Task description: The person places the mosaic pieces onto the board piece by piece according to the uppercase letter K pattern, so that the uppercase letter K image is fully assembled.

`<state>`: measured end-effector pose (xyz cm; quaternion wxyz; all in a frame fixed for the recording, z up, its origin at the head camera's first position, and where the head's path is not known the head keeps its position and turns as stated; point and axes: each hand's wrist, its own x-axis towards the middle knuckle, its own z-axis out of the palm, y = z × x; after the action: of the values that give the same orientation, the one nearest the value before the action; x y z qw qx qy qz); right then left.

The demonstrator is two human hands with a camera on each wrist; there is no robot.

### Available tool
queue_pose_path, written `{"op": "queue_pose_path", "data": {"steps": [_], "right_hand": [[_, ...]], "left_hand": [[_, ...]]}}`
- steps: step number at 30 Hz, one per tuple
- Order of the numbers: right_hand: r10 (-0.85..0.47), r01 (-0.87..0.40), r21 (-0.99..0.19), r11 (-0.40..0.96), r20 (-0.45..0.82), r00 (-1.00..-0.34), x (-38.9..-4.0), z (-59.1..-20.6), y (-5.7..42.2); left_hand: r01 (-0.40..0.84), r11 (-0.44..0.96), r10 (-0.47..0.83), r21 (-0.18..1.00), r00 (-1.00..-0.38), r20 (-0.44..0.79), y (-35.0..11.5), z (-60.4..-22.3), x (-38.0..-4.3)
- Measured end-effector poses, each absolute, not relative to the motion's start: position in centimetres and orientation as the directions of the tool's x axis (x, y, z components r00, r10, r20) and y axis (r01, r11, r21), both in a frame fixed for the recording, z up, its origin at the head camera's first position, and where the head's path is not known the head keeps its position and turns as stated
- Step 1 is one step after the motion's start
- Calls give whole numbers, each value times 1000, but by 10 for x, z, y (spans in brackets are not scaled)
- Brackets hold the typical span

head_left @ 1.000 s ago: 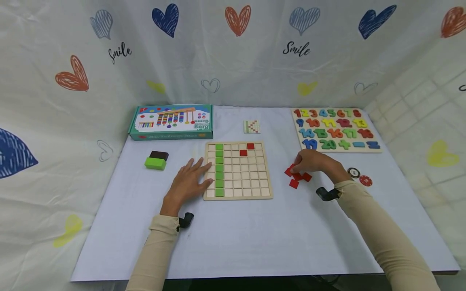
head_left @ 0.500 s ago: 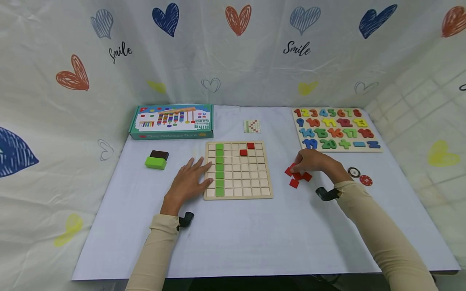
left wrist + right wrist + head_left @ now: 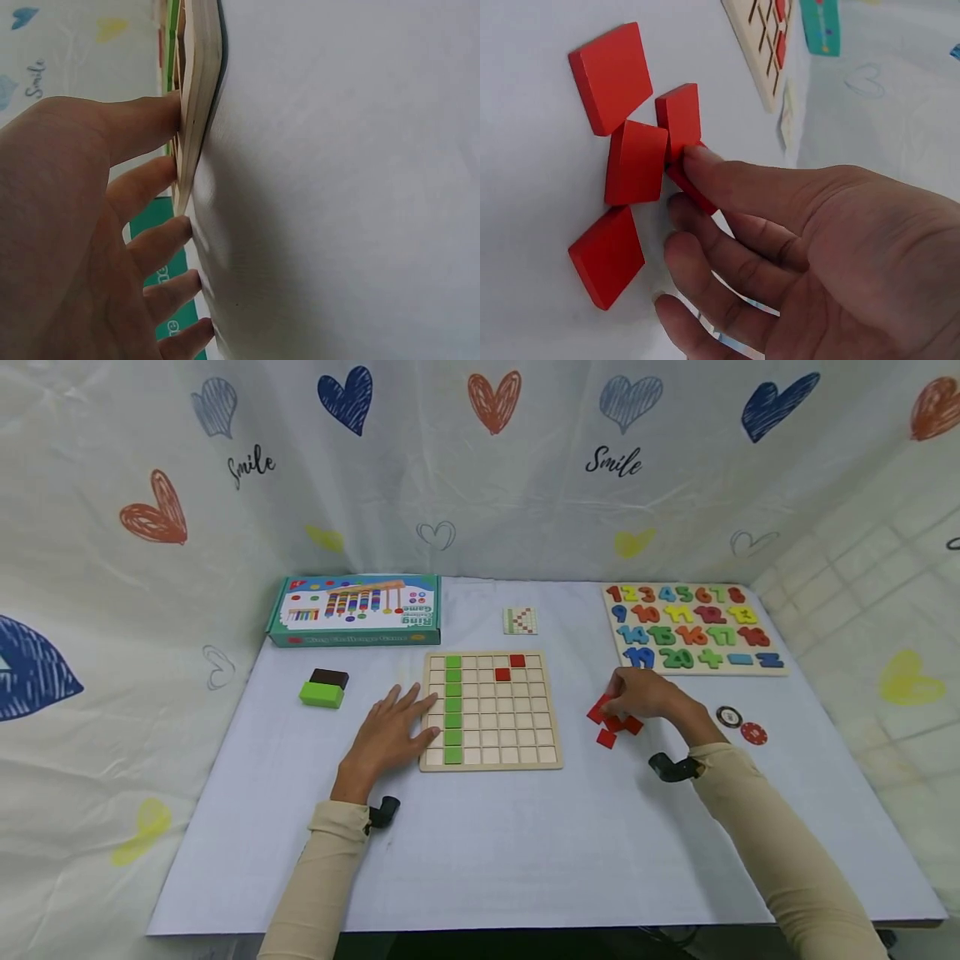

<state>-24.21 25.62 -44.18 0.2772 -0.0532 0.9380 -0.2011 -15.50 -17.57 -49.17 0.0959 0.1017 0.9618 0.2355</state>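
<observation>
My left hand [image 3: 382,743] lies with spread fingers at the left side of the wooden grid board [image 3: 491,764], thumb and index fingertip on its edge. One column of the board holds green square tiles [image 3: 453,706], and two red tiles sit near its upper right. To the right of the board, my right hand [image 3: 647,693] reaches down to a small group of red square tiles [image 3: 606,738]. In the right wrist view, the thumb and fingers pinch one red tile [image 3: 694,187], partly hidden behind the thumb. Several other red tiles [image 3: 636,163] lie beside it.
A green game box [image 3: 352,639] stands at the back left, with a pattern card [image 3: 519,621] right of it. Green and dark blocks [image 3: 321,695] lie at left. A number puzzle board [image 3: 697,625] lies at back right, near two round chips [image 3: 753,732].
</observation>
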Motion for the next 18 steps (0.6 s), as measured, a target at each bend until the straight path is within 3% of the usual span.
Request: {"op": "queue_pose_path", "data": {"steps": [9,18], "right_hand": [[-234,-29,-462,886,-394,-889,-243,-439,246],[-337,-143,-555,819,-265,-903,-251,-439,198]], "left_hand": [[150,871,238,468,-962,-135,-175,-491,-156],[156,870,243,468,-961,-130,-175,-493,-155]]}}
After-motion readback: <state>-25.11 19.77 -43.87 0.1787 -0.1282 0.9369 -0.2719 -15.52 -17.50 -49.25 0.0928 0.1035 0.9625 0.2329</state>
